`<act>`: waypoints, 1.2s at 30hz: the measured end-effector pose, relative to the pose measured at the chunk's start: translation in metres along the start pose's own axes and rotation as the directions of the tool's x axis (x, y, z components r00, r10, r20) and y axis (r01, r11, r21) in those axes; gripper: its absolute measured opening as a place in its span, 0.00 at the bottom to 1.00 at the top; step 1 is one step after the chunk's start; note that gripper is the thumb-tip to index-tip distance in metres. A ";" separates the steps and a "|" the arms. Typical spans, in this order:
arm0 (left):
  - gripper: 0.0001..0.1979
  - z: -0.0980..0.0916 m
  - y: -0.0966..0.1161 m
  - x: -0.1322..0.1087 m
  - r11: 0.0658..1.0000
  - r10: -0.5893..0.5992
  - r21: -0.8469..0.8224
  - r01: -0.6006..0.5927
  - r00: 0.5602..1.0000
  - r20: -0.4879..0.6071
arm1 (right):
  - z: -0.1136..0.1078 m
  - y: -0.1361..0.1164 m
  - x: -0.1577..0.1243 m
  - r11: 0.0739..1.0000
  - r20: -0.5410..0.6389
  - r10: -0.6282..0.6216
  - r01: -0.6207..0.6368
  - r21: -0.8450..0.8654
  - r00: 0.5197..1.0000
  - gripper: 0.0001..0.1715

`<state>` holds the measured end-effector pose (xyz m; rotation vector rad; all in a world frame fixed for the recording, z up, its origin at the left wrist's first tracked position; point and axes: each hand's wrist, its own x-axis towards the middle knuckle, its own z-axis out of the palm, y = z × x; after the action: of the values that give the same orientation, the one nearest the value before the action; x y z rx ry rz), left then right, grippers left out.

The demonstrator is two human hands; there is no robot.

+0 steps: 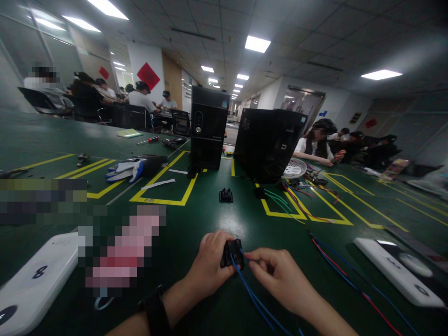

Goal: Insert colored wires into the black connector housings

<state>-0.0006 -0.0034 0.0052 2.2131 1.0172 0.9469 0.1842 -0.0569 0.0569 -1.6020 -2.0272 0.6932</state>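
The left hand (210,263) grips the black connector (233,254); the right hand (273,273) fingers pinch a blue wire (252,294) at it. Wiring appears partial: loose wires (336,268) remain on the bench (210,214).

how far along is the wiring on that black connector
Seemingly done: blue wires already run from the black connector. In hand: left hand grips it, right hand pinches one wire at it. Left: a spare connector and loose green wires lie untouched beyond.
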 end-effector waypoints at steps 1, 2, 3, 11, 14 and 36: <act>0.18 0.000 0.000 0.000 1.000 0.000 0.000 0.000 1.000 0.003 | -0.003 0.001 0.000 1.000 -0.016 0.010 -0.011 -0.015 1.000 0.14; 0.18 -0.001 0.001 0.000 1.000 -0.001 -0.001 0.001 1.000 0.009 | -0.006 0.002 0.001 0.999 -0.030 0.020 -0.021 -0.032 0.999 0.14; 0.18 -0.001 0.001 0.000 1.000 -0.002 -0.002 0.002 1.000 0.014 | -0.009 0.003 0.001 0.998 -0.043 0.030 -0.033 -0.052 0.999 0.13; 0.20 0.000 0.001 0.001 1.000 -0.015 0.006 0.015 1.000 0.016 | -0.015 0.004 0.005 0.995 0.045 0.044 -0.040 -0.088 0.998 0.14; 0.20 0.000 0.000 0.000 1.000 -0.018 0.010 0.018 1.000 0.017 | -0.016 0.002 0.004 0.997 -0.113 0.033 -0.025 0.074 0.993 0.16; 0.20 0.000 -0.001 0.003 0.998 -0.067 -0.021 0.067 0.998 -0.012 | -0.073 0.016 0.164 0.952 -0.188 0.019 -0.075 -0.295 0.982 0.12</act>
<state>0.0000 -0.0011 0.0060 2.1455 1.0755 0.9385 0.2073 0.1137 0.1105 -1.8147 -2.0361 0.2453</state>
